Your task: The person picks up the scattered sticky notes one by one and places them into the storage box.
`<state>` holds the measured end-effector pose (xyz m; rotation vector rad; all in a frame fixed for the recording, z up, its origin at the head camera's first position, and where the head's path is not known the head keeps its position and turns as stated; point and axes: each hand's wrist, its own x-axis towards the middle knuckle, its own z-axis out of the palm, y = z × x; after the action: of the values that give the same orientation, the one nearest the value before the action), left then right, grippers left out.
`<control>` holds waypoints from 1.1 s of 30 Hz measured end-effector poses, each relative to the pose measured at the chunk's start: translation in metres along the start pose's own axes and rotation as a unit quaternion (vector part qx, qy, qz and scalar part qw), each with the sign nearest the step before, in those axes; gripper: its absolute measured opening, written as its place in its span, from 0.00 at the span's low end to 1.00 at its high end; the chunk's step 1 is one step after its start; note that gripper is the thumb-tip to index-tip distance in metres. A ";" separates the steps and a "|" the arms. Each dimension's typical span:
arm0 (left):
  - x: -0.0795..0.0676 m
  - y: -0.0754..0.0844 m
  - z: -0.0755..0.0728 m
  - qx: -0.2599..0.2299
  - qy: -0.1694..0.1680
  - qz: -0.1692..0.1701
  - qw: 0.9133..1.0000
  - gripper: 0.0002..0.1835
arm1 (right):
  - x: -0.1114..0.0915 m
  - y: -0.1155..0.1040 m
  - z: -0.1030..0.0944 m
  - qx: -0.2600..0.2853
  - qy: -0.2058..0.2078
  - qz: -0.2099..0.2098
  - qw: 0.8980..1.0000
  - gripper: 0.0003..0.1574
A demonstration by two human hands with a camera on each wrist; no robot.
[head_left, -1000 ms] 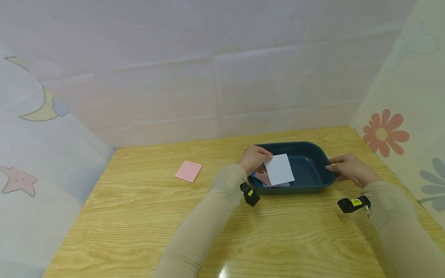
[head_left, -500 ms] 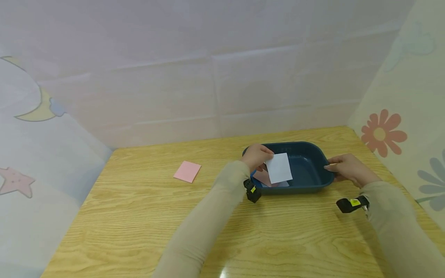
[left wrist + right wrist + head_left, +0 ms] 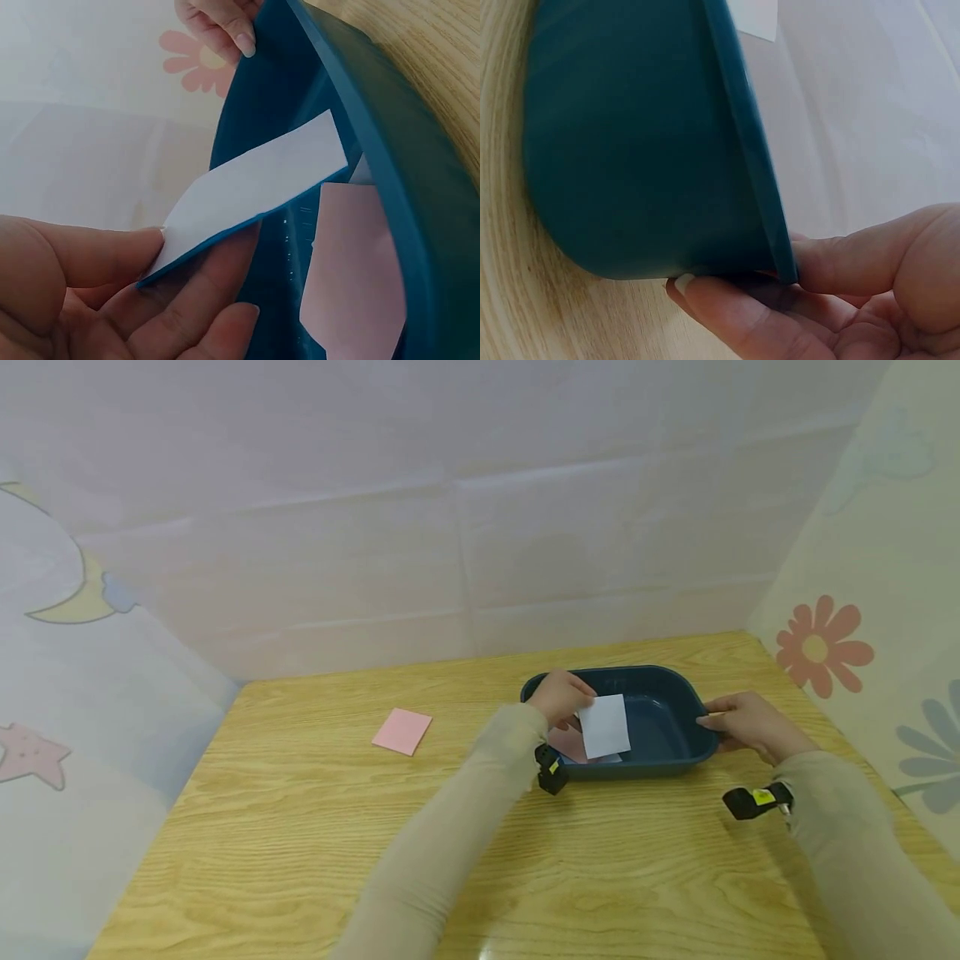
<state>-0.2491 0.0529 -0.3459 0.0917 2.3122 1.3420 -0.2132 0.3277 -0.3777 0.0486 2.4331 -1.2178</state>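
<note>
My left hand pinches a white paper square by one corner between thumb and fingers, over the left part of a dark blue plastic basin. In the left wrist view a blue edge shows along the underside of that paper. Below it, inside the basin, a pink paper leans near the wall, with a pale sheet partly hidden beneath. At the basin's right end my right hand grips the rim, thumb on the inner side and fingers under the outside, as the right wrist view shows.
A pink paper square lies on the wooden table, left of the basin. Behind the table hangs a pale cloth; printed side walls, one with a red flower, stand left and right.
My left hand has shifted slightly right over the basin, carrying the white paper square. The right hand keeps its grip on the rim, and the basin stays in place.
</note>
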 end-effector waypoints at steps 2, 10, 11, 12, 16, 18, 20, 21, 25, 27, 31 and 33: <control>0.001 0.000 0.002 0.004 0.002 -0.001 1.000 0.12 | 0.000 -0.001 0.000 0.004 -0.001 0.000 1.000 0.35; 0.001 -0.003 0.009 0.021 0.004 -0.005 1.000 0.11 | 0.000 -0.001 0.000 0.000 -0.002 -0.007 1.000 0.35; 0.000 -0.003 0.010 0.024 0.004 -0.005 1.000 0.10 | 0.000 0.000 0.000 -0.001 -0.001 -0.008 1.000 0.35; 0.000 -0.003 0.010 0.027 0.004 -0.005 1.000 0.10 | 0.000 0.000 0.000 -0.001 -0.002 -0.008 1.000 0.35; 0.000 -0.005 0.012 0.043 0.000 -0.002 0.999 0.10 | 0.000 0.001 0.001 0.002 -0.001 -0.006 1.000 0.36; -0.001 -0.005 0.012 0.050 -0.002 0.003 0.999 0.11 | 0.000 0.001 0.001 0.005 -0.001 -0.006 1.000 0.36; -0.001 -0.005 0.011 0.056 -0.002 0.007 0.998 0.11 | 0.000 0.001 0.001 0.007 -0.001 -0.007 1.000 0.36; -0.002 -0.005 0.010 0.060 -0.003 0.011 0.998 0.12 | 0.000 0.001 0.001 0.009 -0.001 -0.007 1.000 0.36; -0.005 -0.004 0.004 0.064 -0.009 0.024 0.998 0.14 | 0.000 0.000 0.001 0.009 -0.001 -0.009 1.000 0.36; -0.007 -0.005 0.000 0.054 -0.013 0.031 0.998 0.15 | 0.000 0.000 0.001 0.008 -0.001 -0.008 1.000 0.35; -0.009 -0.008 -0.007 0.041 -0.005 0.036 0.998 0.16 | 0.000 0.000 0.001 0.006 -0.003 -0.004 1.000 0.36; -0.009 -0.011 -0.009 0.037 0.002 0.037 0.999 0.16 | 0.000 0.001 0.001 0.003 -0.003 -0.003 1.000 0.36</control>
<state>-0.2430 0.0371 -0.3477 0.1995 2.3837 1.2918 -0.2126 0.3275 -0.3786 0.0408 2.4268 -1.2250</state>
